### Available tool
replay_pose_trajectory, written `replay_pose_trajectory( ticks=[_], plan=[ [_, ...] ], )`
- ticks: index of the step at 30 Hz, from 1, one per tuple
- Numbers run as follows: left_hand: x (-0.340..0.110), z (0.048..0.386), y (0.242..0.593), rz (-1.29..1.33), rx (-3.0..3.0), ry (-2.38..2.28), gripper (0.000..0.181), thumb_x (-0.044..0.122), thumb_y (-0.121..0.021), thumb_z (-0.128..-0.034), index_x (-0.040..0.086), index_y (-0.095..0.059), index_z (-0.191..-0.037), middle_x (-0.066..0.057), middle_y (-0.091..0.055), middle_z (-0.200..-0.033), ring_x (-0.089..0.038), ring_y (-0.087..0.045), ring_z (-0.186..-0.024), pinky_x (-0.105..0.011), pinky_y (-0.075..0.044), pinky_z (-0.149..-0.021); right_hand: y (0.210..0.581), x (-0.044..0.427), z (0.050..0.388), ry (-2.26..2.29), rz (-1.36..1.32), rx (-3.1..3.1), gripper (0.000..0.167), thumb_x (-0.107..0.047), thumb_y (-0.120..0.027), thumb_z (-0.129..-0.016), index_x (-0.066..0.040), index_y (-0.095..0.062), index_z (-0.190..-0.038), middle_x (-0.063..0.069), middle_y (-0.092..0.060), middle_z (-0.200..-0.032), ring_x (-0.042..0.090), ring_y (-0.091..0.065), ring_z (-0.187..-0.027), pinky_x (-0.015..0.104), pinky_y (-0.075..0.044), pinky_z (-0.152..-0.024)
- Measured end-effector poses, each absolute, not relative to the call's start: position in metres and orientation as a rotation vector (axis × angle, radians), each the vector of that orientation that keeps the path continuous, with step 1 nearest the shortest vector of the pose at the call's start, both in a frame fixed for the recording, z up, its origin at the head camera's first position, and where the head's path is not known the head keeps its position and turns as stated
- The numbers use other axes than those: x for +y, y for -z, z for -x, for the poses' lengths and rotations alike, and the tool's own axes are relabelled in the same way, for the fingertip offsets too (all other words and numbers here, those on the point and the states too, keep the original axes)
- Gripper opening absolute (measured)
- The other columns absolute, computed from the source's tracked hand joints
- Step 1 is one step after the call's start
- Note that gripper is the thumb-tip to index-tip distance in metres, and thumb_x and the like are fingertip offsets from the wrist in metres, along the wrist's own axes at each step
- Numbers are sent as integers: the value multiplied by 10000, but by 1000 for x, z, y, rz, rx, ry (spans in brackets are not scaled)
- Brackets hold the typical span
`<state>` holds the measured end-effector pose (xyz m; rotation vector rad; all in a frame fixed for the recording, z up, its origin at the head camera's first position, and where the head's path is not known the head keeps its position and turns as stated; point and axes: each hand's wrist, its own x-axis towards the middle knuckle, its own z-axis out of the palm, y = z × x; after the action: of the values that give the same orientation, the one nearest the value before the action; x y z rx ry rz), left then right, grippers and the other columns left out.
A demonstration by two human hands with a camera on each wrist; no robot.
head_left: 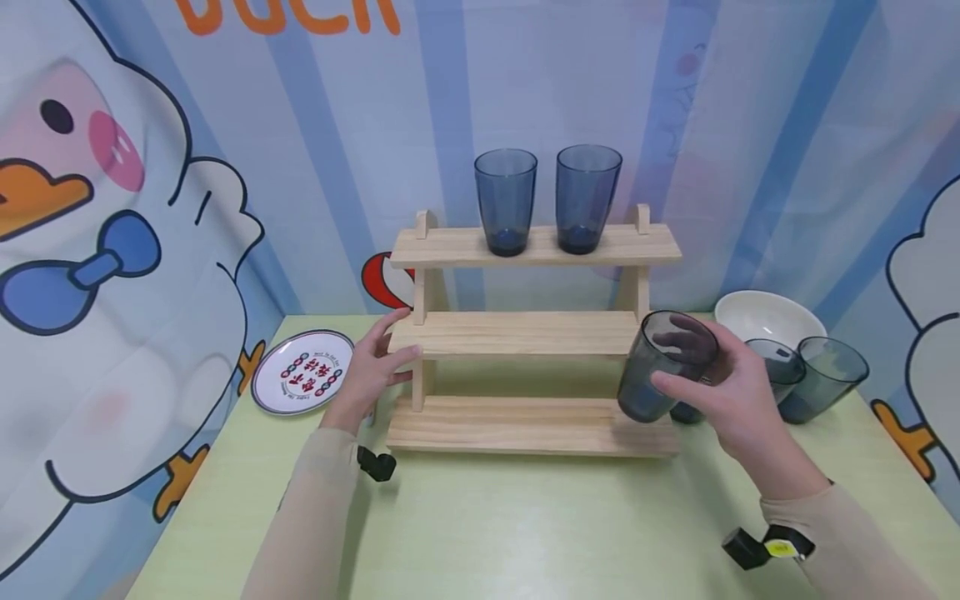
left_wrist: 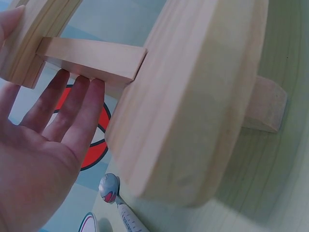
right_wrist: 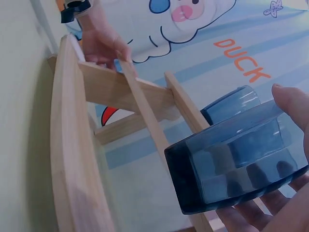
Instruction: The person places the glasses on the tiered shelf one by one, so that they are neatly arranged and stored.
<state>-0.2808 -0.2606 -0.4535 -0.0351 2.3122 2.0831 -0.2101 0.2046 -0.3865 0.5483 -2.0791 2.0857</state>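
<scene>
My right hand (head_left: 742,400) grips a blue-grey drinking glass (head_left: 647,379), slightly tilted, before the right end of a three-tier wooden shelf (head_left: 517,333). In the right wrist view, the thumb lies along one side of the glass (right_wrist: 227,159) and the fingers wrap the other. My left hand (head_left: 363,371) holds the shelf's left end at the middle tier. The left wrist view shows its fingertips against the wooden upright (left_wrist: 91,58), with the thumb by the board's edge. Two like glasses, a left one (head_left: 506,204) and a right one (head_left: 587,200), stand upright on the top tier.
Right of the shelf stand more glasses (head_left: 825,379), partly behind my right hand, and a white bowl (head_left: 765,312). A printed plate (head_left: 273,383) lies at left. A spoon (left_wrist: 126,215) lies near the shelf's left end. A patterned curtain (head_left: 345,150) hangs behind.
</scene>
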Motion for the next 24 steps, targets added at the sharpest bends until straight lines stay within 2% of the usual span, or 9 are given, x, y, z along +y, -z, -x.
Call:
replay_pose_trajectory(
  ticks=[5,13,24],
  plan=[
    [-261,282,455,17,2303,-2089,691,239,-771,-978,369,-457,-1579,-121,-505,-1542,-365,-546,-1344,-580,-564,-996,381,189,216,-2099,-529,-2066,644,73,-765,-907,-55,-551,-1501,-6,-724,-1273,109,-659,-1188,192,-573,-885],
    [-262,282,457,20,2314,-2080,667,250,-770,-980,409,-474,-1556,-113,-515,-1530,-354,-549,-1340,-564,-571,-993,370,166,230,-2038,-487,-2148,649,-68,-803,-927,-128,-545,-1520,29,-702,-1312,137,-650,-1192,191,-552,-921],
    [-261,281,455,41,2325,-2063,669,251,-759,-988,402,-461,-1567,-115,-482,-1569,-364,-528,-1367,-574,-564,-998,359,131,252,-2001,-457,-2230,677,-188,-864,-890,-205,-572,-1501,81,-643,-1387,171,-630,-1226,232,-547,-952]
  ],
)
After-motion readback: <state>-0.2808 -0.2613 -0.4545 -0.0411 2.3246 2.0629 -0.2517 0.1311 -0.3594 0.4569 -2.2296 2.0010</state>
